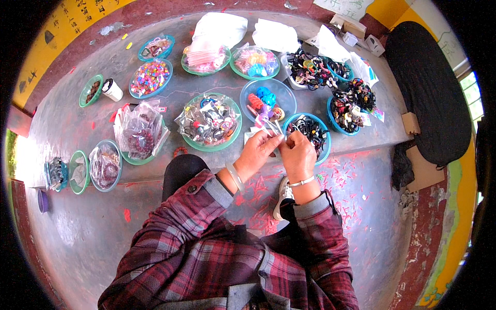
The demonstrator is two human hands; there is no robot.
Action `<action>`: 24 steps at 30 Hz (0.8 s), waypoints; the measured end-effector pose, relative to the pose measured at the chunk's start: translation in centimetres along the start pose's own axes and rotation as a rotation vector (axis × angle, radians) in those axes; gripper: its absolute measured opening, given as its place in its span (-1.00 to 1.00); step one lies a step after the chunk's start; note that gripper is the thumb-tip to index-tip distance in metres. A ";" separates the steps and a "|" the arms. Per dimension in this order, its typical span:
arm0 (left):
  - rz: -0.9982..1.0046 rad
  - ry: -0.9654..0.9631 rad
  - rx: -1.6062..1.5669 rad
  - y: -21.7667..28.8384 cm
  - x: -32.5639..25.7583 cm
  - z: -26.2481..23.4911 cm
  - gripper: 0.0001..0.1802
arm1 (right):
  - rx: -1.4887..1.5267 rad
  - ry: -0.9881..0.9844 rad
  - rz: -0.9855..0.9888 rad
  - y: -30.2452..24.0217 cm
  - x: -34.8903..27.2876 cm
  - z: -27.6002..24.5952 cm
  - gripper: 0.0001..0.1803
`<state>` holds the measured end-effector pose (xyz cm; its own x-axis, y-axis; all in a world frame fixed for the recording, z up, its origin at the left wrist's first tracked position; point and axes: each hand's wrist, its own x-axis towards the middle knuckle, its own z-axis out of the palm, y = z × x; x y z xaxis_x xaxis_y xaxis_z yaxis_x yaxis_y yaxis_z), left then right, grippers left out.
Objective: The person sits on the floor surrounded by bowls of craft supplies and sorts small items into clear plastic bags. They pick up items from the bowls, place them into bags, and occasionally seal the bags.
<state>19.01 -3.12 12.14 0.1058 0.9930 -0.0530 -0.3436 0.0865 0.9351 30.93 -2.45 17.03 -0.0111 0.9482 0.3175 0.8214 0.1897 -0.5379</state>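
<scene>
My left hand (257,151) and my right hand (298,154) meet fingertip to fingertip, both pinched closed. From between them sticks up a small clear-and-white piece with purple on it (268,123), too small to identify surely. Just beyond it is a clear blue basin (284,92) with coiled hair ties in blue (266,96) and red (254,102). Past my right fingers stands a blue basin (324,150) full of black hair ties (308,130). On the left hand's side, a green basin (206,147) holds bagged hair accessories (211,120).
A raised grey ledge (178,85) carries more basins, including one of colourful small pieces (150,76) and bagged dark-red beads (140,133). A white cup (112,90) stands at left. Red scraps (351,181) litter the floor. A black oval cushion (429,93) lies at right.
</scene>
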 end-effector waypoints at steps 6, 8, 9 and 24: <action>-0.278 -0.009 -0.152 0.1 -0.8 0.3 -0.69 | -0.282 0.109 -0.246 0.2 0.0 0.3 -0.84; -0.213 -0.017 -0.176 -0.3 -1.1 0.6 -0.68 | -0.325 0.048 -0.244 -0.1 -0.1 0.1 -0.90; -0.182 -0.020 -0.188 -0.5 -1.1 0.7 -0.68 | -0.346 0.016 -0.243 -0.2 -0.1 0.1 -0.92; -0.043 0.194 -0.108 -0.1 0.3 -0.8 -0.74 | 0.139 -0.222 0.085 0.5 0.7 -1.0 -0.73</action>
<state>18.36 -2.78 11.75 -0.0549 0.9842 -0.1683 -0.4413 0.1272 0.8883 31.87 -1.98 17.73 -0.0828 0.9919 0.0959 0.7386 0.1257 -0.6623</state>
